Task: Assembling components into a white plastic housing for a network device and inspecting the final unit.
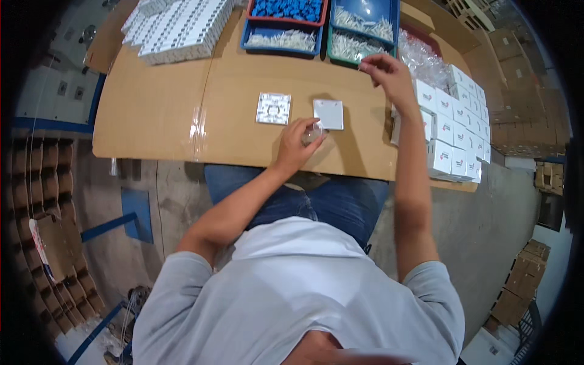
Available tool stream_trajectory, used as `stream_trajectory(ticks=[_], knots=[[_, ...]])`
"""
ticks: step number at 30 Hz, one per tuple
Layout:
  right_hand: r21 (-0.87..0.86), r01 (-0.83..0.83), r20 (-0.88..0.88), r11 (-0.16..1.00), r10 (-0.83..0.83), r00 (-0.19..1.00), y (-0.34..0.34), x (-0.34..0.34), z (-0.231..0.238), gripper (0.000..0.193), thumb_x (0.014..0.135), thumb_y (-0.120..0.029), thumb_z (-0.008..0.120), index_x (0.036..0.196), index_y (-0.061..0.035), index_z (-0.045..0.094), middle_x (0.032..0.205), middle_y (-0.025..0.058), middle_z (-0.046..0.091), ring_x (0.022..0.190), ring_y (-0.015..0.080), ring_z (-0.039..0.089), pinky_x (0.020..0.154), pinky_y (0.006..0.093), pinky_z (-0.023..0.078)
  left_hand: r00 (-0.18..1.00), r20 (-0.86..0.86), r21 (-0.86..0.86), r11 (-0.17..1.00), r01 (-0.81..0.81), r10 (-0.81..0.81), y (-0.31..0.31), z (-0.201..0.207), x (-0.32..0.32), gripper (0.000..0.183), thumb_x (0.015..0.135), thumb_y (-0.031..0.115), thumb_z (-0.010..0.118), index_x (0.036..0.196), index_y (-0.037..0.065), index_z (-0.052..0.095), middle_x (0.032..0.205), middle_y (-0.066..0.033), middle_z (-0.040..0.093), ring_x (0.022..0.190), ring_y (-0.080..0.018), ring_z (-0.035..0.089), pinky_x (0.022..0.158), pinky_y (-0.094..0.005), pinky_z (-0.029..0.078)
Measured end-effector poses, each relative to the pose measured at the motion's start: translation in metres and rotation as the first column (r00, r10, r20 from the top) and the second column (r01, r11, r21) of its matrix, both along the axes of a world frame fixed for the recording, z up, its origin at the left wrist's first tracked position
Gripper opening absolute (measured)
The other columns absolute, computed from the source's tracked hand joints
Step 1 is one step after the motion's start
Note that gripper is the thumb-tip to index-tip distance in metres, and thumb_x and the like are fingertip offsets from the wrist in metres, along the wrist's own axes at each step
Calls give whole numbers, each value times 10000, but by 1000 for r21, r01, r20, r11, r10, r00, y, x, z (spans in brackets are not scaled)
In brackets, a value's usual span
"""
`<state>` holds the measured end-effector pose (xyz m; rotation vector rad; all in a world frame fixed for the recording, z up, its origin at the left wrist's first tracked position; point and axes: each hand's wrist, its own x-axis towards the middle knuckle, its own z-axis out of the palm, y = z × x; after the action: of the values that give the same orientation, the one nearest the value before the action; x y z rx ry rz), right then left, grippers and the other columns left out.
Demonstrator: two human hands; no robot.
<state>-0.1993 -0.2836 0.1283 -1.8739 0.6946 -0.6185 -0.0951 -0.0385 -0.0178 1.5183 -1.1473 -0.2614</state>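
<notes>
My left hand (298, 145) is curled round a small clear plastic bag (313, 132) near the table's front edge. Just beyond its fingertips lies a flat white square plate (330, 114). To the left of that plate, a white square frame (273, 109) shows its ribbed, slotted inner side. My right hand (390, 78) is raised by the green bin (344, 59), thumb and forefinger pinched together. Something small and pale seems to show at their tips, but its kind cannot be made out. Small slender whitish pieces (356, 46) fill the green bin.
Blue bins (281, 50) hold more pale pieces, and a red bin (286, 23) holds blue parts. White boxes (453, 128) are stacked on the right, beside clear plastic bags (420, 58). Rows of white units (182, 33) stand at the back left. Cardboard (146, 115) covers the table.
</notes>
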Motion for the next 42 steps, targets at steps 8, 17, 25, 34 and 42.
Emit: stream_trajectory(ticks=[8,17,25,34,42], knots=[[217,92,-101,972,-71,992,114,-37,-89,137,886,-100,767,980,-3,741,713,-27,624,598,35,490,531,230,387,999,18,-2,999,45,-45,2,-5,-2,431,823,231,820,1175,50,650,1005,-138,656,932,-313,649,813,-399,507],[0,-21,-143,1000,21,989,146,-23,-77,144,889,-108,743,980,3,734,812,45,699,644,80,551,592,258,451,995,84,-22,999,50,-48,10,-5,-1,395,827,148,778,1187,53,643,1053,-146,664,985,-352,646,829,-415,510],[-84,68,82,994,-61,995,139,-27,-70,144,952,-130,696,1014,-6,736,870,26,690,703,90,546,641,261,454,759,-638,-64,991,114,-129,15,26,-16,323,1059,241,539,1277,20,628,1088,-115,698,963,-263,687,882,-352,516],[379,-216,64,900,207,976,160,-25,-43,180,998,-150,659,1095,-13,723,929,11,713,723,58,553,650,224,464,443,-827,-312,938,148,-345,25,99,22,591,1124,429,237,1397,-19,509,1213,-119,662,1192,-218,585,1060,-361,403],[454,-221,222,863,131,966,168,-11,-50,173,969,-176,714,1047,-24,740,852,-2,708,660,38,531,569,205,414,347,-852,-345,919,190,-391,33,102,24,594,1114,460,295,1404,-18,498,1198,-105,655,1180,-214,593,1048,-365,427]])
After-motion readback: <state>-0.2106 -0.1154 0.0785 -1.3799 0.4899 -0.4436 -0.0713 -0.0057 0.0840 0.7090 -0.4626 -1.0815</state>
